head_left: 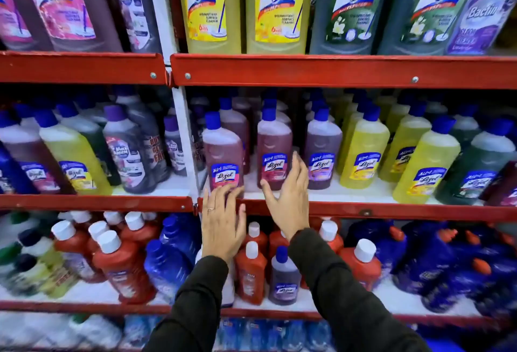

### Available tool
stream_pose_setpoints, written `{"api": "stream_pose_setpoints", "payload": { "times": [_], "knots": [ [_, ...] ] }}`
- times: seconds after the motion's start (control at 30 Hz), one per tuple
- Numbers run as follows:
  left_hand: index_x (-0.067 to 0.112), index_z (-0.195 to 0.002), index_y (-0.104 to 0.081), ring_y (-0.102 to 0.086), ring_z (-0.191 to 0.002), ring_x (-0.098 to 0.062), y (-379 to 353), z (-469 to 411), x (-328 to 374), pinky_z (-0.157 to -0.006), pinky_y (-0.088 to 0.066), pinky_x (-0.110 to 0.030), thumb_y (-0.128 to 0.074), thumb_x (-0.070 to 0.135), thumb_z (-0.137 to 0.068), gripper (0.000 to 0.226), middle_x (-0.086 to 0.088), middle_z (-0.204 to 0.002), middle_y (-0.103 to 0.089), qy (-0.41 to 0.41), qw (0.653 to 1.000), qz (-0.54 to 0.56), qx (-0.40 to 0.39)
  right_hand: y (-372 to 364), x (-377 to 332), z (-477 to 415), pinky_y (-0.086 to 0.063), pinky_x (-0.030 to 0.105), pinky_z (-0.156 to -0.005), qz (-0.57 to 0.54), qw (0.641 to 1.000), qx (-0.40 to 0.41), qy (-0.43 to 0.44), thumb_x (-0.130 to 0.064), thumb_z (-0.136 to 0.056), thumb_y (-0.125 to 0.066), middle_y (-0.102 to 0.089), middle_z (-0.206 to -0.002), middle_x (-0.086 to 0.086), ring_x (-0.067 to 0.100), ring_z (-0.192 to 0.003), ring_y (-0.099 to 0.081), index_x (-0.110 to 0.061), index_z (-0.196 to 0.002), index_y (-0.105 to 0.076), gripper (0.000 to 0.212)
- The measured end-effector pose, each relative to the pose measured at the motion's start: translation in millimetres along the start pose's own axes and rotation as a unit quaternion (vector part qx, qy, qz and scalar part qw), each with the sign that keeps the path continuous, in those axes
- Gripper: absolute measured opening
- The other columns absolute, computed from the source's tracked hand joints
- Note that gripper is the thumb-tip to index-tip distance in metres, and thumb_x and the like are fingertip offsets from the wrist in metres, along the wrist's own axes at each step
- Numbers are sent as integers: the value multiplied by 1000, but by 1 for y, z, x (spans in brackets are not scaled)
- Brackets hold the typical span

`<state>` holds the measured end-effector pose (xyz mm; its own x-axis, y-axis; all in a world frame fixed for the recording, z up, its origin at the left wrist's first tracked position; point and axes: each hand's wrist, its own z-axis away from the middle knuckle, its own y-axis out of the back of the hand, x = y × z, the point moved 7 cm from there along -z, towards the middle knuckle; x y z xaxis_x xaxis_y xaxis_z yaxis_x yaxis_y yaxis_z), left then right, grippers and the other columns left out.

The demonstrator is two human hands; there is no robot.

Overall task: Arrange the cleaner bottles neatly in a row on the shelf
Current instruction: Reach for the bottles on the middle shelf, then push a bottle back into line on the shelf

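Note:
On the middle shelf (349, 207) stand rows of blue-capped cleaner bottles. A pink bottle (222, 153) stands at the front left of the bay, a second pink bottle (274, 147) to its right, then a purple bottle (323, 150) and yellow bottles (363, 153). My left hand (222, 225) is flat and spread, fingertips at the base of the first pink bottle. My right hand (288, 197) is spread beside the second pink bottle, fingers along its right side, thumb under its label. Neither hand grips anything.
A white upright post (186, 139) splits the shelving. Left of it stand mixed yellow, dark and pink bottles. Large bottles (274, 7) fill the top shelf. Red white-capped bottles (123, 265) and blue bottles (419, 256) crowd the lower shelf.

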<state>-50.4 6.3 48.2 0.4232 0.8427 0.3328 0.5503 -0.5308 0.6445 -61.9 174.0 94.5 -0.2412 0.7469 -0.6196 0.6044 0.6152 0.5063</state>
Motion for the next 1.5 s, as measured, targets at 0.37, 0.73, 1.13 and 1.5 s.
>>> {"api": "stream_pose_setpoints", "payload": {
  "times": [0.37, 0.73, 1.13, 1.5],
  "knots": [
    [7, -120, -67, -65, -114, -41, -11, 2, -23, -107, -50, -55, -41, 33, -100, 42, -20, -118, -68, 30, 997, -48, -59, -30, 9, -51, -54, 51, -105, -38, 986, 10, -161, -46, -71, -89, -47, -141, 19, 40, -126, -58, -5, -149, -32, 105],
    [7, -118, -66, -64, -110, -43, -10, 3, -23, -99, -54, -55, -42, 32, -99, 40, -21, -114, -66, 44, 997, -40, -53, -21, 5, -31, -59, 49, -99, -20, 993, -9, -114, -53, -78, -81, -51, -145, 12, 31, -129, -62, -9, -152, -27, 102],
    [4, -116, -65, -62, -108, -42, -8, 1, -18, -88, -57, -52, -36, 36, -100, 45, -23, -114, -64, 81, 994, -39, -68, -12, -1, -14, -59, 43, -103, -6, 995, -15, -95, -66, -79, -75, -44, -152, 9, 27, -138, -54, -13, -157, -24, 108],
    [6, -118, -65, -62, -112, -40, -11, 0, -18, -91, -57, -51, -33, 39, -101, 49, -22, -116, -64, 85, 992, -54, -74, 55, 40, -37, -20, 34, -119, -109, 954, 223, -171, -41, -90, -75, -33, -159, 23, 40, -149, -32, -4, -159, -25, 93]
  ]
}}
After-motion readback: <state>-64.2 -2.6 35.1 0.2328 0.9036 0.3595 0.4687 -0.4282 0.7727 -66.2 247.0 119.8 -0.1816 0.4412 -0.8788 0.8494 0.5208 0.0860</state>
